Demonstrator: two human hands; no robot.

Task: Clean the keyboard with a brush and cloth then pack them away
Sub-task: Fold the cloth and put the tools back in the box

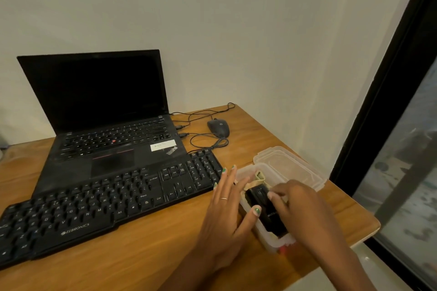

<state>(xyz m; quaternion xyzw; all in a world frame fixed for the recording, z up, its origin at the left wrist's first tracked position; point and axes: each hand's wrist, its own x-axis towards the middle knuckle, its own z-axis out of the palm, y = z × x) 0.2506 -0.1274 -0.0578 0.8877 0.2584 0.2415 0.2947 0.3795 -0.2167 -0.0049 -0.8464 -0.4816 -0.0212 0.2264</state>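
My left hand [227, 201], fingers straight, steadied the clear plastic box [272, 238] on the wooden worktop [146, 255]; my right hand [290, 201] fingers gripped the black brush [262, 203] inside, beside the black keyboard [106, 201].

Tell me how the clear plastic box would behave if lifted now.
The clear plastic box looks thin-walled, so it would probably flex when gripped. Its lid is off and lies behind it, so the black brush and cloth inside could spill if it is tipped. It is likely light.
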